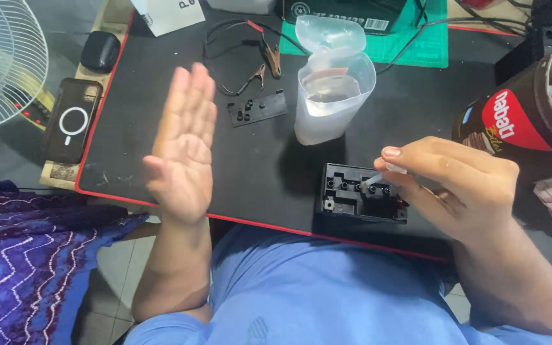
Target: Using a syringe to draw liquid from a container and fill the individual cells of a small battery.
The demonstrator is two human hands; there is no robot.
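A small black battery (352, 201) with a row of round filler holes on top sits near the front edge of the black mat (161, 147). My right hand (455, 185) pinches a small clear dropper or syringe (378, 176), its tip resting at one of the holes. My left hand (183, 144) is raised flat above the mat, palm open, fingers together, holding nothing. A translucent plastic jug (330, 83) with its lid flipped up and some liquid inside stands just behind the battery.
A black strip of caps (257, 107) and crocodile-clip leads (250, 57) lie on the mat behind my left hand. A phone (71, 118) and a white fan (1, 61) are at left. A brown round tin (525, 115) stands at right. A green mat (416, 38) lies at the back.
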